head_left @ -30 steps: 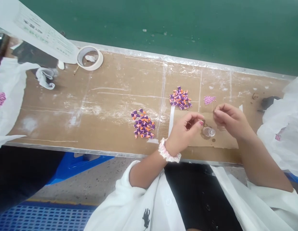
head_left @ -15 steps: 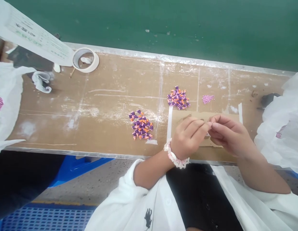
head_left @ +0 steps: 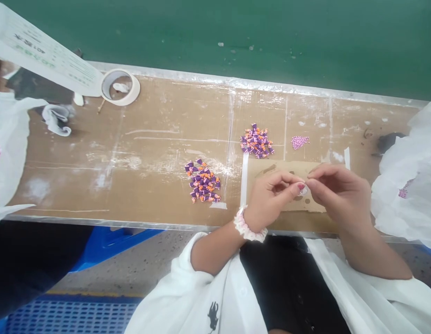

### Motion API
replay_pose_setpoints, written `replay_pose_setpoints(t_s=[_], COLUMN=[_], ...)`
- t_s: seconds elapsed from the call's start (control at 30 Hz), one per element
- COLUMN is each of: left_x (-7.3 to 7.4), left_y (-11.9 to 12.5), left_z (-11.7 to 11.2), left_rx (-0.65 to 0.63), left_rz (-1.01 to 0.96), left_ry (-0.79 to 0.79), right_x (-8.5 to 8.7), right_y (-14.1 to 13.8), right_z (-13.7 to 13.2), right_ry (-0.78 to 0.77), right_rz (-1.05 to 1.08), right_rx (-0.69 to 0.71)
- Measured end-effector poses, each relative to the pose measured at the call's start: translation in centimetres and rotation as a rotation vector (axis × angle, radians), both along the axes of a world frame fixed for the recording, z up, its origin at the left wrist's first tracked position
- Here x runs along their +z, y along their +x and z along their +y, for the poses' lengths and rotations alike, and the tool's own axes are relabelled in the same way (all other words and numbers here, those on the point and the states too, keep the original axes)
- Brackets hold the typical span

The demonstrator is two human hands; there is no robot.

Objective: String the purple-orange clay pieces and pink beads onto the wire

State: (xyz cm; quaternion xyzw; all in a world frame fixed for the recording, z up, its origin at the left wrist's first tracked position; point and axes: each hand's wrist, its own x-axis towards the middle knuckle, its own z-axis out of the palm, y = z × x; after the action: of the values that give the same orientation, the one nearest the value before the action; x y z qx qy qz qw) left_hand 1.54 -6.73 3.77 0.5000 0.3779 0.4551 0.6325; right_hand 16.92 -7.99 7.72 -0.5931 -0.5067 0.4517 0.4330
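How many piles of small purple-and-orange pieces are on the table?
2. The near pile of small purple-and-orange pieces lies left of the left hand; the far pile is beyond that hand, left of the tiny pink beads. Hidden ones are possible.

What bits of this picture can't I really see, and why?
All in the head view:
Anything between the left hand and right hand: too small, and fingers cover it.
Clear thing: mostly hidden by fingers.
Sheet: small print blurred, one end cut off by the left edge.
Pink bits: too small to count.
White wrap opposite: cut off by the right edge.
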Motion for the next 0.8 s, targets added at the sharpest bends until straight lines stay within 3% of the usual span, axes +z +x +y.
replay_pose_setpoints(t_s=[0.1, 0.2, 0.4, 0.5, 0.8], left_x=[0.1, 0.1, 0.0, -0.3, -0.4], left_y=[0.0, -0.1, -0.4, -0.3, 0.0], left_z=[-0.1, -0.2, -0.3, -0.4, -0.5], left_rx=[-0.086, -0.083, 0.105, 0.151, 0.212], left_rz=[-0.136, -0.036, 0.353, 0.484, 0.549], left_ry=[-0.196, -0.089, 0.545, 0.751, 0.804], right_x=[-0.6, -1.0, -0.8, -0.6, -0.5], right_y=[-0.4, -0.2, 1.0, 1.3, 1.0], right_z=[-0.7, -0.9, -0.5, -0.3, -0.4], right_ry=[0.283, 0.445, 0.444, 0.383, 0.411], right_rz=[-0.168, -0.229, -0.221, -0.266, -0.338], right_rx=[-0.014, 0.039, 0.249, 0.314, 0.319])
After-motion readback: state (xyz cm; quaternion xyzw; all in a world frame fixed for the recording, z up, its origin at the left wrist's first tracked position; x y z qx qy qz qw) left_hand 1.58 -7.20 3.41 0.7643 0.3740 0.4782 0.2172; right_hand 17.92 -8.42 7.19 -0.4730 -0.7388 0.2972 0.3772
